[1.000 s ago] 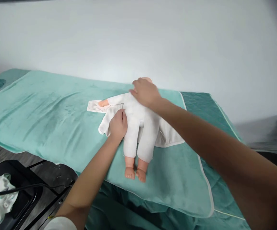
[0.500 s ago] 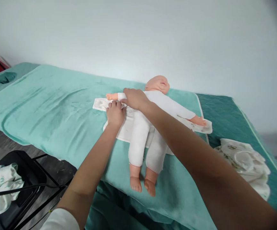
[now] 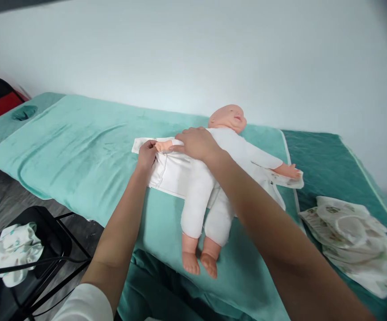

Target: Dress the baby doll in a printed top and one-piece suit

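We have the doll (image 3: 198, 189) on its back on the green towel (image 3: 80, 142) that covers most of the bench (image 3: 317, 156). Its head is towards the wall (image 3: 166, 58), its face is turned to our right, and its bare feet point at us. A pale shirt (image 3: 173, 176) lies spread beneath it, showing on both sides, with sleeves stretched out left and right.

Our left hand (image 3: 147, 154) is at the doll's hand on our left, fingers bent and drawn close together; we cannot tell whether they pinch that hand or the sleeve under it. Our right hand (image 3: 198, 142) lies across the same arm, fingers slightly parted from the thumb, with the arm held between them. The doll's other arm reaches out to our right, its hand resting on the other sleeve.

Some patterned clothes (image 3: 354, 236) lie in a loose heap at the right end of the bench. Below on our left, a black chair (image 3: 55, 236) carries a crumpled white cloth (image 3: 16, 249).
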A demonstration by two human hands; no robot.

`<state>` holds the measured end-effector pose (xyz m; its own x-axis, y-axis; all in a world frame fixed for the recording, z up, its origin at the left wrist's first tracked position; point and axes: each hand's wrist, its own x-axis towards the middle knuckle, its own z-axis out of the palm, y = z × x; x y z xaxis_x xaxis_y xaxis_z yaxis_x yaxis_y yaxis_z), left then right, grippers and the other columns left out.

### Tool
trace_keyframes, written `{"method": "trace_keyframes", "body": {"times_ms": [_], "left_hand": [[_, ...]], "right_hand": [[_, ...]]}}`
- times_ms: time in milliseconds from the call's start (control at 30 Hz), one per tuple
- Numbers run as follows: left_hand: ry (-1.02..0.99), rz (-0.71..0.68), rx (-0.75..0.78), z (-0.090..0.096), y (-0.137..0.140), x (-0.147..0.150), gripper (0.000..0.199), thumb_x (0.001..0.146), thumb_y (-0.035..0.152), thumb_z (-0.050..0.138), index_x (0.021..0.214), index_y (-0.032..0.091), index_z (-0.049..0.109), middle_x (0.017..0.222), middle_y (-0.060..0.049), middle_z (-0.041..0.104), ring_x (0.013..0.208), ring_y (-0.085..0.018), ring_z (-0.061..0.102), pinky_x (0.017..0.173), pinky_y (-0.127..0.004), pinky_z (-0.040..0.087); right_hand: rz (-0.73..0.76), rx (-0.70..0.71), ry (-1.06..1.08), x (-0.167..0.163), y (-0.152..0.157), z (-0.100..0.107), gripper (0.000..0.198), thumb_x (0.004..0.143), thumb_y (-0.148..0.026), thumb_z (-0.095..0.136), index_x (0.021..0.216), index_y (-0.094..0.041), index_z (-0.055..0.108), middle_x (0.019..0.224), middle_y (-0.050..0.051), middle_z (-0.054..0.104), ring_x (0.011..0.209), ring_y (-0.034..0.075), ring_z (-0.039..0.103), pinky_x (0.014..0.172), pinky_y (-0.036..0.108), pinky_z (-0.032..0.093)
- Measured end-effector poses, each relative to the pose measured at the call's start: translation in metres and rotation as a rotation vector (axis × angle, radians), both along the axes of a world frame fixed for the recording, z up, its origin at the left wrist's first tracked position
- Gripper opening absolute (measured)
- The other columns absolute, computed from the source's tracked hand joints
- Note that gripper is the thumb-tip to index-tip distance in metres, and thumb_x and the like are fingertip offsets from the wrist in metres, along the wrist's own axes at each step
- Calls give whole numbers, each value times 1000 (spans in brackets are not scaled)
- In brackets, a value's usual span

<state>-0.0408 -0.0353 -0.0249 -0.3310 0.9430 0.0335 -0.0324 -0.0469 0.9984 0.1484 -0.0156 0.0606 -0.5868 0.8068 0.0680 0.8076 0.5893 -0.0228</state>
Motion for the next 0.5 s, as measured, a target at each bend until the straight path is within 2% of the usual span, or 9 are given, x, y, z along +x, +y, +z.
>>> {"method": "trace_keyframes", "body": {"times_ms": [133,300,400,500], "left_hand": [[-177,74,7,2,1,-1,10,68,14,68,76,18,61,67,3,56,56,-8,45,56,-22,39],[-194,118,29,2,-1,2,12,79,23,71,77,19,59,72,2,59,65,-10,54,66,-24,47],[-58,170,85,1,-5,7,10,83,24,70,80,19,61,76,1,61,72,-12,57,72,-25,48],[208,170,146,0,-12,15,9,87,26,68,83,20,65,78,0,64,74,-13,57,74,-27,47]], "right_hand": [[-17,3,-26,-2,1,-3,51,103,-62,43,111,-20,72,112,16,74,107,33,65,92,44,40],[-1,6,-50,-2,3,-8,47,103,-59,47,110,-20,73,112,15,74,108,33,65,93,46,40],[-12,36,-70,-4,4,-12,48,102,-58,48,111,-19,73,111,16,74,108,34,65,93,46,41],[-25,51,-79,-10,5,-17,48,103,-56,46,111,-18,74,110,17,74,109,35,64,94,48,41]]}}
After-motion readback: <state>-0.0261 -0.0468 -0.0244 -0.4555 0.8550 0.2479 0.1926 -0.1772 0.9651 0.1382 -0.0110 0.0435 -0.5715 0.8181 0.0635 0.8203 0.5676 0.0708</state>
